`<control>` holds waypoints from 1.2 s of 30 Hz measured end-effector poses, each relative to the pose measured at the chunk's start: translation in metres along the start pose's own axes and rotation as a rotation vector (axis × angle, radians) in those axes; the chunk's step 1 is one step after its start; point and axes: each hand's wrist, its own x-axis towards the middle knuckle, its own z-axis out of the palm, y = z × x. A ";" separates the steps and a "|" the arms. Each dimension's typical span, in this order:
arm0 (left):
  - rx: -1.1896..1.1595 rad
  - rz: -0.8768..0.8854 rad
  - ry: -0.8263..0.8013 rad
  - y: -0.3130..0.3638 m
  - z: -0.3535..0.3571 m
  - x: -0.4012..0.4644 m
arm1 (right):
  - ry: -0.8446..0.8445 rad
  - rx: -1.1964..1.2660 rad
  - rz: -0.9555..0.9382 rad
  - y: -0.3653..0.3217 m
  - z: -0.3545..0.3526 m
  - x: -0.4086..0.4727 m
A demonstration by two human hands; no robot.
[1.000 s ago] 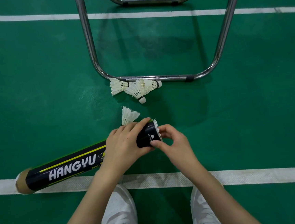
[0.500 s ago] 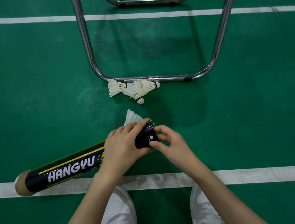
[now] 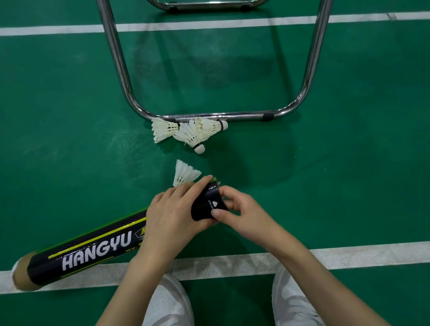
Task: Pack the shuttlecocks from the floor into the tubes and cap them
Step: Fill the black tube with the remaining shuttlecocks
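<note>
A long black tube (image 3: pixel 86 252) marked HANGYU lies slanted across the green floor, its brown capless end at the lower left. My left hand (image 3: pixel 174 218) wraps around it near the upper right mouth. My right hand (image 3: pixel 244 215) pinches that mouth, thumb on the tube's side and fingers over the opening; whatever is inside is hidden. One white feather shuttlecock (image 3: pixel 185 173) lies just beyond my left fingers. Three more shuttlecocks (image 3: pixel 193 132) lie bunched farther off against a metal bar.
A chrome tubular frame (image 3: pixel 123 74) stands on the floor ahead, its bottom bar touching the bunched shuttlecocks. White court lines (image 3: pixel 372 254) run across near and far. My two white shoes (image 3: pixel 167 317) are at the bottom edge.
White feathers that stuck out of the tube mouth a second ago have gone from sight under my right fingers. Both hands and the tube stay in about the same place.
</note>
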 end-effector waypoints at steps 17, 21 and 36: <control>0.039 -0.055 -0.044 -0.018 -0.001 -0.004 | 0.125 -0.083 -0.052 0.002 -0.026 0.020; 0.029 -0.079 -0.043 -0.023 -0.003 -0.007 | 0.187 -0.181 -0.050 0.004 -0.029 0.031; 0.024 -0.095 -0.068 -0.029 0.007 -0.016 | 0.195 -0.463 -0.060 0.020 -0.018 0.061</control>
